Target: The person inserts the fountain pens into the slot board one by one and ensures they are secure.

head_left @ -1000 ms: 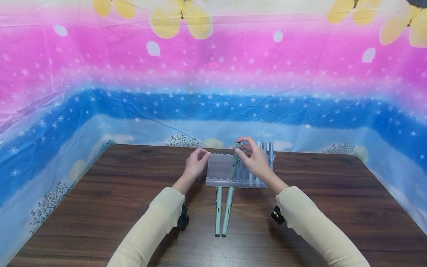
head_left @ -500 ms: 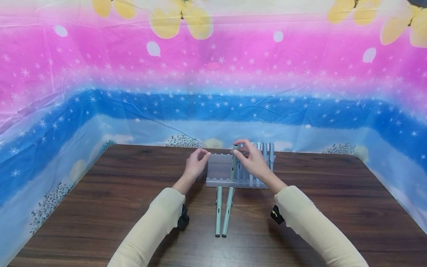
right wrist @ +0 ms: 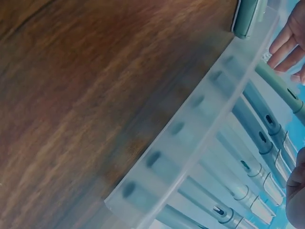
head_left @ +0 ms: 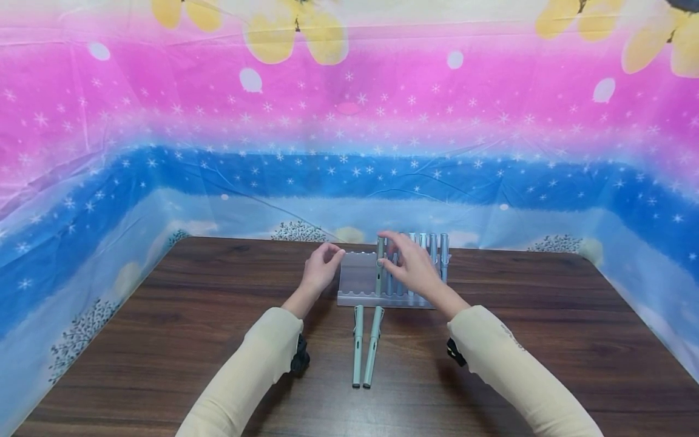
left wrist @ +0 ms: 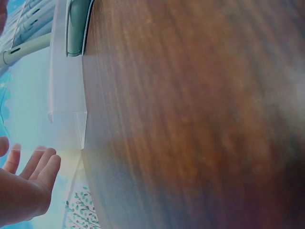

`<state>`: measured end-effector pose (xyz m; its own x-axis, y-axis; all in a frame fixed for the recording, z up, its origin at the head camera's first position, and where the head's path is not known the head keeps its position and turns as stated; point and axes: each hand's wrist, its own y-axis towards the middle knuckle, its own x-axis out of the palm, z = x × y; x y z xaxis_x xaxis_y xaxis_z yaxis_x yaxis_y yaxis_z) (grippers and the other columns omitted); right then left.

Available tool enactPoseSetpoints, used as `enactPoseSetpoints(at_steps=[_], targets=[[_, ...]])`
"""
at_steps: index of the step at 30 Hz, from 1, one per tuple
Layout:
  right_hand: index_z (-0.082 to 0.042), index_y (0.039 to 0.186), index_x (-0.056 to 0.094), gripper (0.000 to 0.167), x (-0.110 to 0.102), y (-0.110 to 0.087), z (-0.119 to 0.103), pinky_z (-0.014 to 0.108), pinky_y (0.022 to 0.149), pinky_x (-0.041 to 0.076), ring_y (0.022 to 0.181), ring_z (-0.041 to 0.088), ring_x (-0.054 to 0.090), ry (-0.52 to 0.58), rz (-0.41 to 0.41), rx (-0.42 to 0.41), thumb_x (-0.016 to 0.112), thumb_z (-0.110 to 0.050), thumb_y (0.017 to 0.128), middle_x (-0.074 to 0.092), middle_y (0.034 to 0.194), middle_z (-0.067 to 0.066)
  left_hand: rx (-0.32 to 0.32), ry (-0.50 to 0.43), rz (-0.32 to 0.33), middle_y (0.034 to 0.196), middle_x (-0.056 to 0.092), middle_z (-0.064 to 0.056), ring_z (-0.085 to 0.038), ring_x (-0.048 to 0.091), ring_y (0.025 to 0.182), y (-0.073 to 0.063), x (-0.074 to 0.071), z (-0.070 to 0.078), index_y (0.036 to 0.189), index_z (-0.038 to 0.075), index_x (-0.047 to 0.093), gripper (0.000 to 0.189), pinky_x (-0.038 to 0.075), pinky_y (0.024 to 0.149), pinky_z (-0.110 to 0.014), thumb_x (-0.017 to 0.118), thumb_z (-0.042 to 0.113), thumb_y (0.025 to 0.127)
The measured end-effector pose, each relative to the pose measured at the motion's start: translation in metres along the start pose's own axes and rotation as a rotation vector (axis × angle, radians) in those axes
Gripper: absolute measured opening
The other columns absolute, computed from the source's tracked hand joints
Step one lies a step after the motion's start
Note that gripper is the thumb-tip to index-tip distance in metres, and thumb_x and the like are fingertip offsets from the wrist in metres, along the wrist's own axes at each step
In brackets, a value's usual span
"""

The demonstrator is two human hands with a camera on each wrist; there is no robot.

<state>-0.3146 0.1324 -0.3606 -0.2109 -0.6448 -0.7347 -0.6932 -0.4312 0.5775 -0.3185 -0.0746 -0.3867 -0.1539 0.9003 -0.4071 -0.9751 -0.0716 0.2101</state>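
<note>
A clear pen rack (head_left: 357, 276) with scalloped slots stands near the table's far edge. My left hand (head_left: 321, 267) holds its upper left corner between thumb and fingers; in the left wrist view the fingers (left wrist: 40, 169) reach the panel's edge. A green fountain pen (head_left: 380, 276) stands nearly upright in the rack, left of several bluish and silvery pens (head_left: 445, 255). My right hand (head_left: 416, 266) grips its capped top, index finger at the tip and thumb at the side. Two more green pens (head_left: 357, 346) (head_left: 374, 346) lie on the table before the rack.
The brown wood-grain table (head_left: 191, 340) surrounds the rack. A patterned cloth (head_left: 306, 176) hangs behind and along both sides of it. The rack's front lip (right wrist: 190, 119) runs diagonally through the right wrist view.
The green pen in my right hand has gone from leaning to nearly upright, its top moving left. My right thumb has moved lower along it. The left hand has stayed put.
</note>
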Motion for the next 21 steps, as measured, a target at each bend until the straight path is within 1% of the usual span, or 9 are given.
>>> enactPoseSetpoints(at_steps=[4,9,16,21], targets=[[-0.019,0.129,0.041,0.053,-0.0001,0.0,0.0005,0.026,0.04,0.033,0.046,0.008,0.038,-0.019,-0.038,0.028,0.064,-0.021,0.081,0.05,0.073,-0.006,-0.003,-0.005,-0.003,0.098,0.06,-0.011,-0.026,0.051,0.096,0.0,0.0003,-0.0003,0.094,0.006,0.057,0.018,0.035,0.085,-0.043,0.053,0.022,0.088],[-0.02,0.133,0.037,0.056,-0.0005,0.0004,0.0013,0.027,0.041,0.034,0.043,0.009,0.04,0.004,-0.093,0.081,0.062,-0.022,0.083,0.05,0.064,-0.008,-0.003,-0.004,-0.005,0.099,0.059,-0.01,-0.026,0.051,0.097,-0.0003,0.0002,-0.0001,0.094,0.006,0.057,0.018,0.035,0.085,-0.043,0.053,0.023,0.088],[-0.021,0.136,0.032,0.058,-0.0001,0.0039,-0.0002,0.029,0.044,0.036,0.044,0.011,0.044,0.019,-0.159,0.161,0.059,-0.023,0.085,0.05,0.062,-0.006,0.002,-0.005,-0.003,0.099,0.06,-0.011,-0.026,0.051,0.097,-0.0011,-0.0004,0.0011,0.095,0.006,0.057,0.018,0.035,0.085,-0.042,0.053,0.022,0.088],[-0.02,0.136,0.031,0.057,-0.0009,0.0071,-0.0029,0.03,0.044,0.038,0.045,0.013,0.045,0.032,-0.184,0.201,0.059,-0.021,0.086,0.05,0.06,-0.004,-0.006,-0.011,-0.009,0.1,0.059,-0.01,-0.026,0.051,0.097,-0.001,-0.0003,0.0014,0.095,0.006,0.057,0.019,0.036,0.085,-0.042,0.053,0.023,0.089]])
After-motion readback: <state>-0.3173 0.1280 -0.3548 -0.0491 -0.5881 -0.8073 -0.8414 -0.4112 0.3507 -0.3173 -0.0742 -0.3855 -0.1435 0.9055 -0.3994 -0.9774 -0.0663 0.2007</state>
